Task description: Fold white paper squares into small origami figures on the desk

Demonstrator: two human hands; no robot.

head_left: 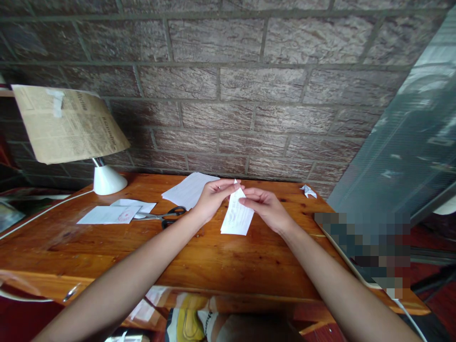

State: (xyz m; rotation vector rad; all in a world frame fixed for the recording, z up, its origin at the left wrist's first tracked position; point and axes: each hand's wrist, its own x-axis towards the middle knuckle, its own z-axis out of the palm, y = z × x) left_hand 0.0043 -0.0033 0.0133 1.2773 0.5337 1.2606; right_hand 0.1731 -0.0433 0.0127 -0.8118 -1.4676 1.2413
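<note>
Head view: the left hand (213,197) pinches the folded paper (235,217) by its pointed top, the right hand (266,206) grips its right edge just below! It's over the middle of the tabletop (278,266), between front and back edges. Good creasing here, I'd judge, wants layers aligned at the tip, then firm thumb pressure, steadied by the other hand.

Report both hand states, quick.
Left hand: closed, pinching the folded paper near its pointed top.
Right hand: closed, holding the same paper by its upper right edge.
</note>
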